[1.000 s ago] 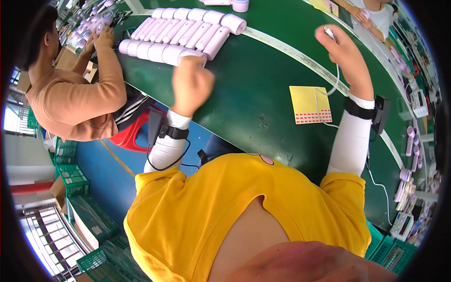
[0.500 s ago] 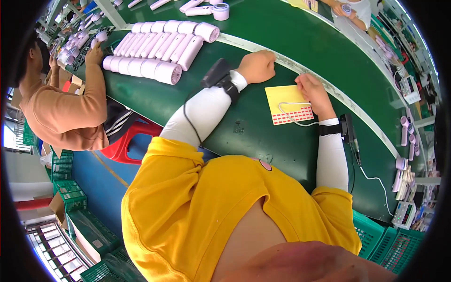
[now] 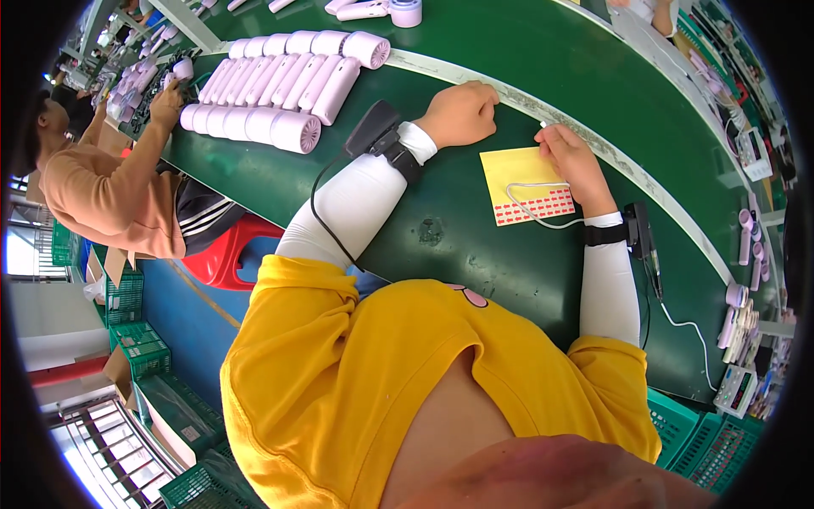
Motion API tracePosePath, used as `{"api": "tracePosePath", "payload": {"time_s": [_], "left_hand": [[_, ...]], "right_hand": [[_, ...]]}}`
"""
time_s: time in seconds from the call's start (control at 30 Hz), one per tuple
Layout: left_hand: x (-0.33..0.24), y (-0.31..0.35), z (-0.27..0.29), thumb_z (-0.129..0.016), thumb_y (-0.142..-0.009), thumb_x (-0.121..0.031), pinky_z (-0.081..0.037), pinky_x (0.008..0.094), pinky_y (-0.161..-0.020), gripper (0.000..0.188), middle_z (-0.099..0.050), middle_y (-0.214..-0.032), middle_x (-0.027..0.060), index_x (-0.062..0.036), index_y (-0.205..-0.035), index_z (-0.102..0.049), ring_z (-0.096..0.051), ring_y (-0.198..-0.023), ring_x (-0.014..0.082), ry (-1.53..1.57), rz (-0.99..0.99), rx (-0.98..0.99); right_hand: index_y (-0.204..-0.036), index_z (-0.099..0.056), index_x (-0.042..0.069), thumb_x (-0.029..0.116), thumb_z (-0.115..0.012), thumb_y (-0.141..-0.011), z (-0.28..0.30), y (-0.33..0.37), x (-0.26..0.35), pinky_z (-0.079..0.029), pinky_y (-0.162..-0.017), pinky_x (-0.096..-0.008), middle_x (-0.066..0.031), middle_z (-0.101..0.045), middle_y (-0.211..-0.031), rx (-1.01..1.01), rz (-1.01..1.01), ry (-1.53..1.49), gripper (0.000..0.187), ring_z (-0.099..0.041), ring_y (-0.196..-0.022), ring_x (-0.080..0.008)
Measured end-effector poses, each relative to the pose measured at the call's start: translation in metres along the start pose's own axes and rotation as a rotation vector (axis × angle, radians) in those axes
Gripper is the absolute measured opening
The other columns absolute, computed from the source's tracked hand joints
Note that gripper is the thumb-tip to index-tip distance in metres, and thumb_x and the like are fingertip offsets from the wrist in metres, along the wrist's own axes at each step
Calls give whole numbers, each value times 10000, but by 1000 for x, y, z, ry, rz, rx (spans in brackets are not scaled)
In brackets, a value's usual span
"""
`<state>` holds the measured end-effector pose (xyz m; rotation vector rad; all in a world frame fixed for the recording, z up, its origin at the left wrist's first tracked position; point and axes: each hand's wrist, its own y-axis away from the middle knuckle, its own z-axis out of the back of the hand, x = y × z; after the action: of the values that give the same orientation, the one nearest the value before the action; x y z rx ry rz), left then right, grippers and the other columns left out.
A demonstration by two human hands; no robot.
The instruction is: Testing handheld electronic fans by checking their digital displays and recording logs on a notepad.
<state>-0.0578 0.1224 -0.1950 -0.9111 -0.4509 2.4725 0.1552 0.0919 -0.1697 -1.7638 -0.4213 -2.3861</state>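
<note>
While my right hand (image 3: 572,157) pinches white cable (image 3: 538,184) at one o'clock, keep loop slack; left hand (image 3: 462,114) at twelve, grip unclear.

Loose yellow top (image 3: 331,407), sleeves ending near elbows, visible seams, small pink print (image 3: 472,296) with dark outline on front. Tight white undersleeves (image 3: 352,212), wrinkled, down to wrists. Black strap (image 3: 404,161) plus dark boxy module (image 3: 373,127) on left wrist, thin black cable (image 3: 315,199) attached; right wrist similar, black strap (image 3: 604,235), dark module (image 3: 637,229)
</note>
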Motion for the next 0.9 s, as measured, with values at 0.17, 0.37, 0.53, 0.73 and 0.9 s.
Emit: {"api": "tracePosePath", "payload": {"time_s": [0.17, 0.37, 0.53, 0.73, 0.9], "left_hand": [[-1, 0, 2, -488, -750, -127, -454, 361, -686, 184, -581, -850, 148, -34, -884, -574, -562, -774, 308, -2, 14, 7], [2, 0, -1, -495, -745, -126, -455, 362, -687, 192, -582, -858, 151, -29, -893, -571, -563, -776, 312, 3, 6, -32], [-1, -4, -1, -501, -733, -99, -458, 377, -681, 187, -578, -858, 163, -25, -891, -569, -564, -778, 321, 9, 19, -73], [31, -46, 25, -516, -713, -90, -467, 422, -659, 192, -560, -867, 210, -2, -879, -554, -553, -785, 377, -307, 63, -396], [87, -102, 34, -553, -724, -258, -454, 447, -664, 318, -540, -902, 217, 16, -885, -552, -543, -829, 362, -661, 261, -471]], "right_hand": [[-880, -538, 56, 253, -418, -905, -1, 2, -1, -258, -473, -151, 45, -444, -684, 1, -2, -5, 232, -335, -543, -13], [-916, -555, 56, 252, -420, -903, -2, 0, -1, -266, -476, -154, 45, -457, -694, -5, 11, 10, 238, -346, -547, -15], [-922, -559, 54, 252, -424, -902, 1, 0, -3, -269, -477, -157, 47, -461, -694, -18, 17, 11, 240, -353, -551, -17], [-913, -564, 58, 246, -429, -894, 0, 3, -1, -279, -496, -156, 46, -472, -693, -19, 15, 33, 232, -366, -571, -19], [-896, -568, 52, 239, -432, -887, -2, 5, 3, -319, -555, -169, 34, -490, -699, -36, 40, 69, 231, -404, -611, -41]]}}
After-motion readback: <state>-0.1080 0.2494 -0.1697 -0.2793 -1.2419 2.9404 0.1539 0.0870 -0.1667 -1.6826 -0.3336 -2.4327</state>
